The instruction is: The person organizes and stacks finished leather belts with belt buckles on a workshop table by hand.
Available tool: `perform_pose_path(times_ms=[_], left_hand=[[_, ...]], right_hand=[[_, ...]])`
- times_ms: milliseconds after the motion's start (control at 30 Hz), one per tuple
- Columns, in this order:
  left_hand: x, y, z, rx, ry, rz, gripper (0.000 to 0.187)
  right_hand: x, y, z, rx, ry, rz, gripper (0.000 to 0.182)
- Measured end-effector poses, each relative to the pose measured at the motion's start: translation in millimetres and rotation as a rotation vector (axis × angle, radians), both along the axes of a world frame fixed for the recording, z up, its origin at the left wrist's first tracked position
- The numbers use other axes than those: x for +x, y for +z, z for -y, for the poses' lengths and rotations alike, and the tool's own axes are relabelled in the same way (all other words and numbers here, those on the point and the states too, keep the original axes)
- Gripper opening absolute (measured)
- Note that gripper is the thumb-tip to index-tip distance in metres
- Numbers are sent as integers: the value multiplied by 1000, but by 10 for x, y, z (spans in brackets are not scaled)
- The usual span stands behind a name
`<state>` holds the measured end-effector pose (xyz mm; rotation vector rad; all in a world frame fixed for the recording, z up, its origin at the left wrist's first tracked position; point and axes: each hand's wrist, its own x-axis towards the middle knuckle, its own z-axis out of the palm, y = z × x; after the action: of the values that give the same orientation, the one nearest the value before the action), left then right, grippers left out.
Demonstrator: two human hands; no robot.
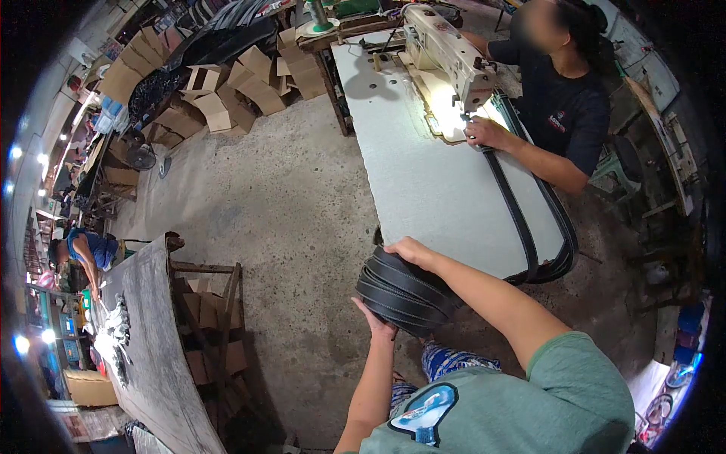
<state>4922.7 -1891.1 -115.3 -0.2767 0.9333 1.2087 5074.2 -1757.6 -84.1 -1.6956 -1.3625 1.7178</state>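
A thick bundle of black strips with pale stitching is held in front of my body, beside the near corner of the white sewing table. My right hand grips its top edge. From below and to the left, my left hand supports the bundle, with its fingers partly hidden behind it. More black strips run from the sewing machine across the table and loop over its near right end. A co-worker's hand touches the strips by the lit needle area.
The co-worker sits behind the machine. Open cardboard boxes lie at the upper left. A grey-topped table stands at left, with another person beyond it. A thread cone is near the machine table's far end.
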Motion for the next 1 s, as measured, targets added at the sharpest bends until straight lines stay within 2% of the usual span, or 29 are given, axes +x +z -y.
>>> perform_pose_path(times_ms=[233, 300, 333, 367, 433, 533, 633, 733, 800, 933, 1000], left_hand=[[-18, -101, 1, 32, -78, -6, 105], [-21, -95, 0, 34, -79, 13, 105], [-19, -83, -11, 26, -64, 16, 103], [-19, -76, -14, 15, -51, 18, 102], [-2, 5, -9, -6, -41, 4, 100], [19, 116, -31, -10, -67, -40, 102], [-3, 17, 4, 23, -100, -70, 107], [-19, -76, 124, 97, -84, -58, 111], [5, -80, 140, 142, -62, -22, 113], [42, 134, 103, 60, -137, -75, 109], [-24, 129, 44, -6, -190, -80, 107]], right_hand=[[1, 64, -5, -46, -6, -31, 47], [-3, -310, -56, 50, 1, -67, 46], [-15, -325, -60, 96, 4, -85, 46], [-1, -344, -50, 39, -2, -69, 46], [-11, 14, -21, -74, -10, -39, 46], [-10, -13, -52, -104, 31, 2, 47], [-19, -46, -18, -28, -17, -51, 46], [4, 44, 9, -54, 35, -13, 45], [-25, -263, -19, -1, -39, -68, 49], [16, -242, 22, -44, -21, -94, 57], [-6, -401, 63, 125, 22, 36, 58]])
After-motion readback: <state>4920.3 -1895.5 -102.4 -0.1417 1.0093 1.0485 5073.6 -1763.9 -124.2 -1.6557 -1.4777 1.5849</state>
